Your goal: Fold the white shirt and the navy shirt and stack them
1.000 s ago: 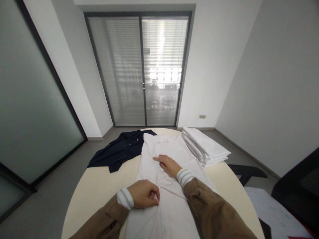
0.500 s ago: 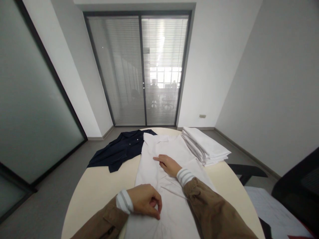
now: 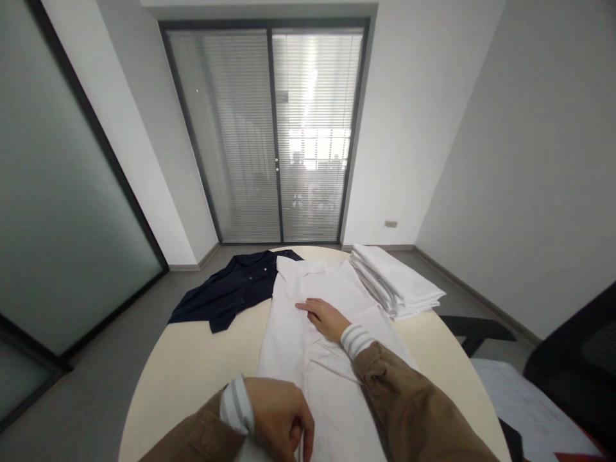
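Note:
A white garment (image 3: 337, 398) lies lengthwise over the middle of the round table, running from the far edge down past the bottom of the picture. My right hand (image 3: 325, 317) rests on its upper part, fingers stretched toward the left. Low in the view, my left hand (image 3: 282, 417) is over the garment's near part with its fingers curled into a pinch on the white cloth; the fingertips are partly cut off by the picture's bottom edge.
A dark blue shirt (image 3: 231, 289) lies at the table's far left. Folded white cloths (image 3: 397, 282) are stacked at the far right. A black chair (image 3: 577, 346) with papers (image 3: 524, 404) stands right of the cream table (image 3: 183, 378).
My left hand has moved down along the garment, closer to me. My right hand has stayed in the same place on the cloth.

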`<action>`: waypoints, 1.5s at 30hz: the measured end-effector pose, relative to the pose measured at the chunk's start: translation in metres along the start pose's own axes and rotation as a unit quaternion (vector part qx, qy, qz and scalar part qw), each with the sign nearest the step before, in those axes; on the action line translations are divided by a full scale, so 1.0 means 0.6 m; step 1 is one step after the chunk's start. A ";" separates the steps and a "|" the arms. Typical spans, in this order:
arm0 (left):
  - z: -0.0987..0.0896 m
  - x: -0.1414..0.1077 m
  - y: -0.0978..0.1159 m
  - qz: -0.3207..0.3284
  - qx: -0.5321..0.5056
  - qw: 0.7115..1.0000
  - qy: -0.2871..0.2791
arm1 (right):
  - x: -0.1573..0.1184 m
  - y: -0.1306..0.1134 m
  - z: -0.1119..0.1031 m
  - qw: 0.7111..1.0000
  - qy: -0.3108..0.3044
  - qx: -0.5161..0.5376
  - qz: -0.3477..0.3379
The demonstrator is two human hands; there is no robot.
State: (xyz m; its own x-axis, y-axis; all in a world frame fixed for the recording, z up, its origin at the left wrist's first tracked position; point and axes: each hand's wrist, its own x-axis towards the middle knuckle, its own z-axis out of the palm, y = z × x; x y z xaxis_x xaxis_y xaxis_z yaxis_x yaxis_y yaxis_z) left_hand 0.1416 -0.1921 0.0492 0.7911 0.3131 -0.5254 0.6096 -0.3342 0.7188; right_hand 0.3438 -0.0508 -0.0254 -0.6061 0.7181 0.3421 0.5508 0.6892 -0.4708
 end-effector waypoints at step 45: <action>-0.022 0.040 -0.028 0.008 -0.005 0.920 0.392 | 0.000 -0.002 0.002 1.000 0.003 -0.006 -0.004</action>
State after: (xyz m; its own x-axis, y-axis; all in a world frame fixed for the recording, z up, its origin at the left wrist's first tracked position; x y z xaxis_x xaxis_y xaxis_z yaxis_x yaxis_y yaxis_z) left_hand 0.1498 -0.1674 0.0307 0.5190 0.8543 -0.0282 0.5948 -0.3373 0.7297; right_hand 0.3423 -0.0514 -0.0260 -0.6068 0.7136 0.3502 0.5530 0.6954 -0.4589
